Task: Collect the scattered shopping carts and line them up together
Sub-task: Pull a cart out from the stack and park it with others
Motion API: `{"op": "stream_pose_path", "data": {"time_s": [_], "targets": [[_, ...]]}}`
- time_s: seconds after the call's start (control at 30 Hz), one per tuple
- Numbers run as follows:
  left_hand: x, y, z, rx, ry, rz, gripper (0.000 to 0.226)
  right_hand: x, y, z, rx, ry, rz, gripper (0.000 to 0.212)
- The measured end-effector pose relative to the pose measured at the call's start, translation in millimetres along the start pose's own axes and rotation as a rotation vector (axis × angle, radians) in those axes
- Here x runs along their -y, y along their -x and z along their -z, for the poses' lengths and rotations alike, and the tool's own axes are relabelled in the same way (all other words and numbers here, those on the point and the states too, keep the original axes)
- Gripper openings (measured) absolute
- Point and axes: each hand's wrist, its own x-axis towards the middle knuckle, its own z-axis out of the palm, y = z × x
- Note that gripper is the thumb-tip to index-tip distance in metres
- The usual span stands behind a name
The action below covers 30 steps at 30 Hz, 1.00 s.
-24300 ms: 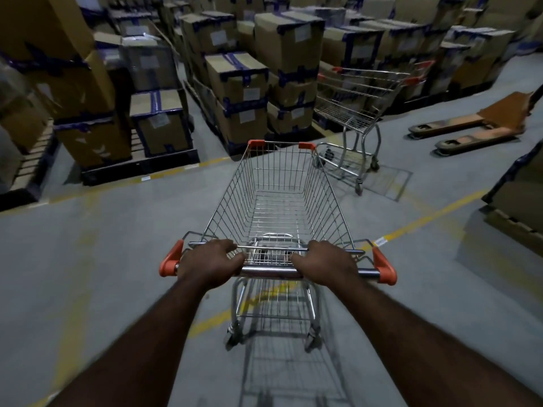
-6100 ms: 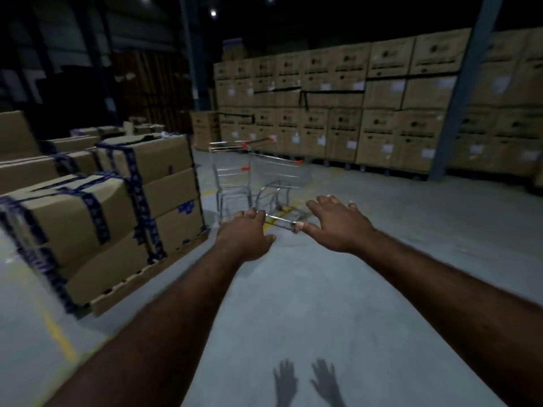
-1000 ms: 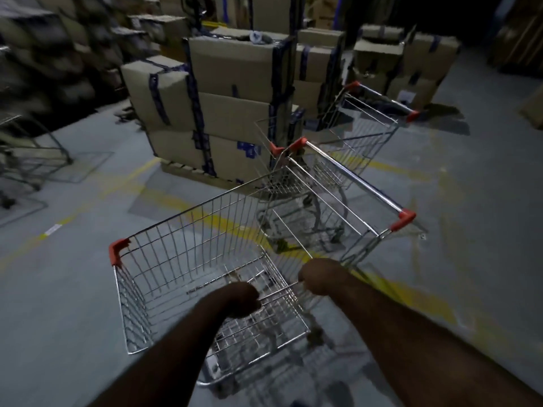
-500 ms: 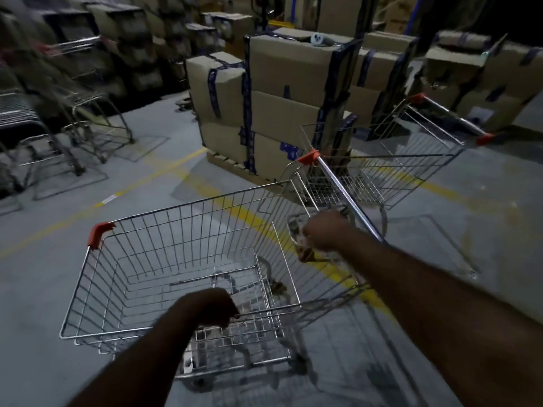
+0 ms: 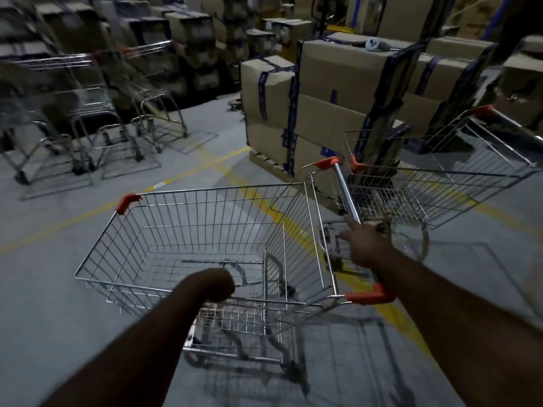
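The near cart (image 5: 205, 245) stands sideways in front of the person on the grey floor (image 5: 53, 304). Its wire basket stretches to the left and its handle (image 5: 345, 195) is on the right. The left hand (image 5: 219, 284) is curled in a fist round the top wire of the basket's near side, low in the view and close to the body. The right hand (image 5: 367, 245) reaches further out and holds the chrome handle about midway between its two orange end caps, with the forefinger lying along the bar. The cart therefore lies between the two hands, with the basket ahead of the left one. Just beyond the handle is the second cart (image 5: 426, 183), whose orange-tipped front corner sits almost against the handle's far end, though it is unclear whether they touch. Behind it, taped boxes (image 5: 323, 98) are stacked on a pallet (image 5: 266, 163). A yellow line (image 5: 182, 177) crosses the floor under the near cart. Well apart at far left, blurred, a row of carts (image 5: 88, 113) stands together.
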Motion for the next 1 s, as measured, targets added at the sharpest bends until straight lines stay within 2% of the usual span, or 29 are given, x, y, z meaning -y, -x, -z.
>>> {"op": "stream_pose_path", "data": {"time_s": [0.07,0.17,0.33,0.4,0.5,0.57,0.6,0.67,0.73,0.87,0.93,1.0], "targets": [[-23,8,5,-0.11,-0.059,-0.105,0.04,7,4,2,-0.017,-0.003,0.011,0.054],[-56,14,11,-0.225,-0.048,-0.249,0.041,24,9,0,-0.051,-0.065,0.004,0.045],[-100,11,16,-0.321,0.065,-0.331,0.043,63,27,10,-0.05,-0.081,0.051,0.038],[-110,10,13,-0.332,0.151,-0.316,0.05,85,40,13,-0.036,-0.146,0.124,0.036],[-106,11,9,-0.343,0.36,-0.318,0.047,109,51,13,-0.011,-0.342,0.227,0.031],[-87,16,9,-0.367,0.511,-0.333,0.066,119,47,21,-0.05,-0.418,0.292,0.032],[-75,20,9,-0.381,0.503,-0.312,0.071,122,40,27,-0.113,-0.379,0.325,0.033],[-50,25,8,-0.406,0.431,-0.225,0.064,128,26,37,-0.254,-0.229,0.393,0.036],[-29,32,6,-0.405,0.398,-0.162,0.06,138,9,43,-0.306,-0.1,0.474,0.029],[16,48,-1,-0.424,0.438,-0.011,0.046,166,-19,48,-0.25,-0.03,0.599,0.033],[44,62,-6,-0.459,0.475,0.092,0.05,182,-32,51,-0.193,-0.088,0.613,0.036],[71,77,-14,-0.505,0.383,0.18,0.057,198,-46,57,-0.193,-0.157,0.58,0.039]]}}
